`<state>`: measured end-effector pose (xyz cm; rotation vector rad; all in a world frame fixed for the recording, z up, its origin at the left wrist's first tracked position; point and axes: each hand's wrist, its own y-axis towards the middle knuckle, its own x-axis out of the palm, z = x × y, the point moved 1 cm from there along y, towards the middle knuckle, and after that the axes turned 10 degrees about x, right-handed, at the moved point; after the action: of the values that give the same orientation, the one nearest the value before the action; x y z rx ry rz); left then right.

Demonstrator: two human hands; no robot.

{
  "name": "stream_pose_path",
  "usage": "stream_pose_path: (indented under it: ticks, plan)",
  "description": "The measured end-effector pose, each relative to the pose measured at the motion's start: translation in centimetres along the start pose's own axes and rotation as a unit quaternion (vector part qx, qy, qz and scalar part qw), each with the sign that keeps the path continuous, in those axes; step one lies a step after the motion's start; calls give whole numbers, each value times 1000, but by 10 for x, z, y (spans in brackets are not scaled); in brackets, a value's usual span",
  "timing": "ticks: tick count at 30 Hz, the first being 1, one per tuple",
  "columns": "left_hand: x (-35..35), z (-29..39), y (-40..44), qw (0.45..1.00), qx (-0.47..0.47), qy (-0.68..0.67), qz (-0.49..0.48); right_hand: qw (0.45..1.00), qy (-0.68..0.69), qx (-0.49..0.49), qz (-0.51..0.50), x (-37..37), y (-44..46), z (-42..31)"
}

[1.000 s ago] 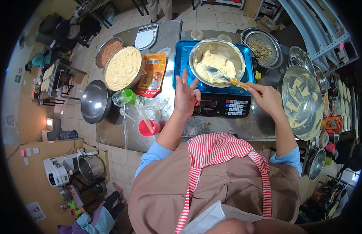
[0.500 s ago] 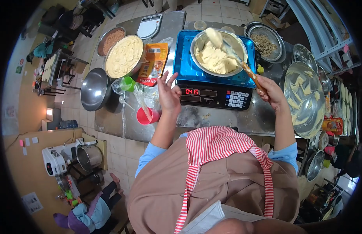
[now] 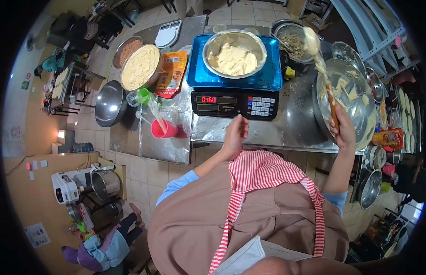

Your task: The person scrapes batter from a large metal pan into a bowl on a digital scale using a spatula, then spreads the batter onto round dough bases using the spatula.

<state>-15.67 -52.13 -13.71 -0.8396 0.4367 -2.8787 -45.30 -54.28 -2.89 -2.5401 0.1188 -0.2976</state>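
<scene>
My right hand (image 3: 343, 128) is wrapped round the wooden handle of a spatula (image 3: 331, 98), whose upper end is thickly coated with pale cream. The spatula is over the left side of a wide metal bowl (image 3: 353, 103) smeared with cream. My left hand (image 3: 236, 135) is in front of the digital scale (image 3: 233, 106), its fingers curled in and no object visible in them. On the scale's blue tray (image 3: 273, 62) stands a smaller metal bowl (image 3: 263, 48) holding a mound of cream (image 3: 233, 59). The red display reads 0.460.
Left of the scale are a full bowl of cream (image 3: 140, 66), an orange pouch (image 3: 171, 73), a pink cup (image 3: 163, 128), a green cup (image 3: 142, 96) and a dark metal bowl (image 3: 109, 104). A white scale (image 3: 169, 34) lies behind. Shelving (image 3: 373, 32) stands at right.
My right hand has carried the spatula rightward from the smaller bowl to the wide bowl. My left hand has moved right and curled its fingers. The display has risen from 0.415 to 0.460.
</scene>
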Motion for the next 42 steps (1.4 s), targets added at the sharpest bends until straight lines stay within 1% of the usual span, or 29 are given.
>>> stream_pose_path:
  ticks: [2, 3, 5, 6, 7, 9, 10, 11, 13, 14, 15, 16, 17, 19, 21, 23, 24, 25, 27, 28, 29, 31, 33, 35, 38, 40, 41, 42]
  plan:
    - [17, -9, -6, 998, -23, 30, -52, 997, -22, -19, 66, -28, -20, 8]
    - [24, -14, -9, 998, -24, 31, -57, 997, -19, -21, 69, -41, -29, 13]
    - [38, -22, -15, 991, -49, 79, -92, 980, -89, -31, 174, -64, -46, 23]
    - [45, -25, -18, 989, -66, 83, -100, 972, -107, -31, 207, -72, -56, 27]
    - [52, -28, -21, 989, -66, 85, -103, 972, -105, -33, 209, -82, -61, 34]
    - [63, -36, -27, 986, -61, 89, -126, 957, -124, -47, 258, -105, -70, 49]
    - [67, -42, -29, 985, -66, 87, -134, 950, -166, -34, 264, -114, -78, 52]
    - [69, -47, -30, 985, -65, 89, -135, 950, -164, -35, 264, -121, -80, 58]
    - [75, -57, -34, 981, -75, 82, -157, 911, -269, -160, 268, -133, -83, 71]
    - [78, -60, -35, 980, -77, 83, -162, 908, -306, -109, 265, -128, -93, 64]
    - [80, -64, -36, 977, -104, 84, -167, 860, -389, -155, 293, -129, -96, 67]
    - [85, -68, -37, 972, -132, 85, -174, 813, -468, -120, 326, -128, -102, 65]
    - [90, -72, -36, 968, -139, 87, -188, 757, -542, -79, 356, -118, -109, 58]
    - [101, -81, -33, 964, -196, 21, -178, 693, -596, -127, 384, -115, -110, 66]
    - [114, -92, -28, 952, -228, 20, -204, 645, -643, -128, 392, -96, -116, 61]
    - [132, -97, -27, 938, -291, -61, -176, 631, -659, -143, 383, -91, -121, 63]
    - [138, -103, -24, 929, -306, -104, -180, 630, -665, -136, 377, -85, -128, 61]
    - [145, -108, -22, 925, -313, -99, -190, 630, -661, -128, 388, -84, -134, 62]
    - [159, -116, -18, 906, -316, -224, -169, 619, -666, -173, 379, -81, -144, 64]
    - [161, -124, -11, 893, -315, -277, -163, 607, -672, -174, 387, -76, -153, 61]
    - [167, -123, -12, 890, -323, -272, -171, 606, -669, -167, 397, -76, -160, 61]
    - [175, -116, -11, 884, -305, -321, -149, 570, -692, -183, 403, -78, -173, 63]
    - [176, -119, -13, 887, -301, -307, -171, 568, -692, -175, 410, -80, -189, 62]
    - [176, -121, -17, 893, -292, -307, -150, 566, -691, -169, 416, -83, -201, 63]
    - [178, -123, -22, 889, -302, -308, -151, 557, -682, -184, 436, -93, -220, 64]
    - [178, -126, -22, 883, -310, -313, -162, 586, -660, -166, 439, -102, -234, 63]
    - [177, -126, -22, 878, -315, -320, -168, 585, -659, -165, 443, -109, -239, 64]
    - [177, -127, -23, 877, -316, -319, -172, 628, -621, -176, 435, -118, -242, 66]
